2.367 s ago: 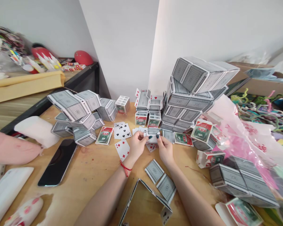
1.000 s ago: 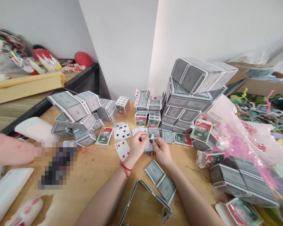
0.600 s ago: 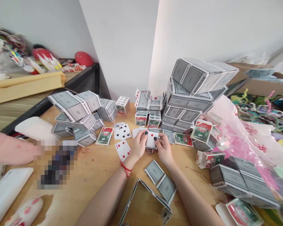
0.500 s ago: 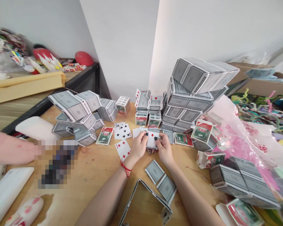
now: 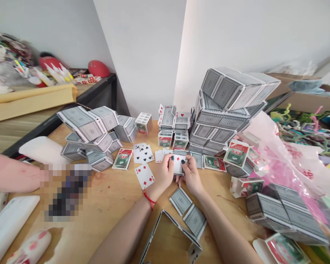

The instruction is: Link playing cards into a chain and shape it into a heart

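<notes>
A playing card (image 5: 178, 167) with a red diamond faces up between my two hands. My left hand (image 5: 166, 169) pinches its left side, thumb on top. On its right side, my right hand (image 5: 191, 174) grips it the same way; my fingers hide part of the edges. Two face-down cards (image 5: 180, 201) lie on the table below my hands. Left of them rest a four of diamonds (image 5: 144, 176) and some fanned spade cards (image 5: 143, 153). Nearest me stands an angled frame of joined cards (image 5: 165, 234), with a club card at its corner.
Tall stacked card boxes (image 5: 222, 117) rise at the right, and lower card boxes (image 5: 90, 124) at the left. Green-red card packs (image 5: 123, 159) lie around. A pink plastic bag (image 5: 280, 161) covers the right side. Another person's arm (image 5: 13, 173) reaches in from the left.
Both hands have stayed at the same place with the card. My left wrist has shifted slightly to the right, and a fingertip now shows beneath the card.
</notes>
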Tool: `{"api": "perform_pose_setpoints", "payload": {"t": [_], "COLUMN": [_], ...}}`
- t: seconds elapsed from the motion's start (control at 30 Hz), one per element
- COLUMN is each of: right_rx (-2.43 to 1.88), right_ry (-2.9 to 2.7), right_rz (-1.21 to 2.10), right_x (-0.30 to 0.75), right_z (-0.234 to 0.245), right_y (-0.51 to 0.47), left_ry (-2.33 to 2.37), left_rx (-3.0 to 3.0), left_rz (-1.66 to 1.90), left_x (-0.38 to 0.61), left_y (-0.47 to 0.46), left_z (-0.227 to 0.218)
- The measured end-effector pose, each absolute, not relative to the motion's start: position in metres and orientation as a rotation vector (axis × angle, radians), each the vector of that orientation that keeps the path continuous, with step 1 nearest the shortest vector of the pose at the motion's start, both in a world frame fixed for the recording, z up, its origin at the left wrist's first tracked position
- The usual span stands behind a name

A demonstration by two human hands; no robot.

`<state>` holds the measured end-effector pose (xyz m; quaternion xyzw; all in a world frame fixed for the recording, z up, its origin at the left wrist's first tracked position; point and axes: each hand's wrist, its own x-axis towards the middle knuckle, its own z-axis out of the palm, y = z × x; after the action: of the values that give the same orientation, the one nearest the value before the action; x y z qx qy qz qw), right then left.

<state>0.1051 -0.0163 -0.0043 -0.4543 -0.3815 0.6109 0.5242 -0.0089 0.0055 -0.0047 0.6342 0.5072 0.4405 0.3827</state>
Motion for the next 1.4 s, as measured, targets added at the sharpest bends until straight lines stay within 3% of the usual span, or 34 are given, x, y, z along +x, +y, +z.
{"api": "perform_pose_setpoints", "payload": {"t": [0.53,1.4], "right_rx": [-1.06,-1.02], "right_ry": [-0.802,-0.823], "right_rz": [1.613,1.478], "right_x": [0.107,0.104], "right_z": [-0.003,-0.012], "right_y": [-0.016,-0.014], "left_ry": [1.137,1.092], "left_rx": [1.627,1.431], "left_rz": [1.116,1.072], "left_x": [-0.012,-0.016], "left_y": [0.002,0.008], "left_z": [0.002,-0.005]}}
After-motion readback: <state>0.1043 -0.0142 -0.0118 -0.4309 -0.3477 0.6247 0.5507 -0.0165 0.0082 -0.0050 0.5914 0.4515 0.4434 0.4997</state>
